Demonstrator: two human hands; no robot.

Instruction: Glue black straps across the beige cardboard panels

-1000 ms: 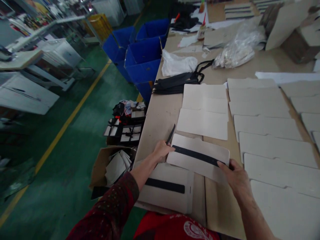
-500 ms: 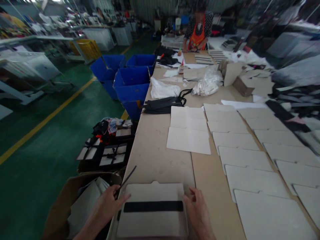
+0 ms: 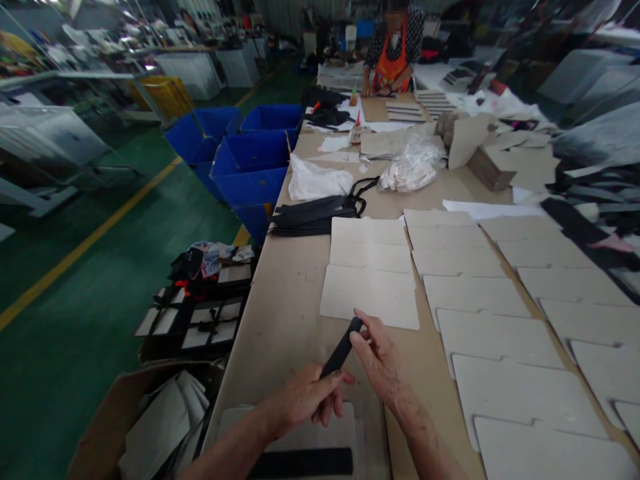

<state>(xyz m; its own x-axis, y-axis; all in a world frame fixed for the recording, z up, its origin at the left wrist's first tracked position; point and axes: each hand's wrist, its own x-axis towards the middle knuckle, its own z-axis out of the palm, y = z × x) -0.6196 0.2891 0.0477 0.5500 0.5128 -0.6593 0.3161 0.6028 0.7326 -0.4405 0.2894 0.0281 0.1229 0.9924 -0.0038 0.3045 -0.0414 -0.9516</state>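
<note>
A narrow black strip (image 3: 341, 349) is held between both my hands above the brown table (image 3: 295, 293). My left hand (image 3: 306, 397) is closed on its lower end. My right hand (image 3: 381, 359) pinches its upper end with fingertips. Below my hands, at the near table edge, lies a grey card panel with a black band (image 3: 300, 460) across it. Several blank grey card panels (image 3: 371, 293) lie spread in rows over the table ahead and to the right.
A bundle of black strips (image 3: 315, 212) and plastic bags (image 3: 315, 181) lie farther up the table. Blue bins (image 3: 250, 163) stand on the green floor at left, with a cardboard box (image 3: 145, 420) of panels near me. Another person in an orange apron (image 3: 393, 60) works at the far end.
I set the banded panel down on the pile at the near edge, let go of it, and brought both hands up to the black strip. My view tilted upward.
</note>
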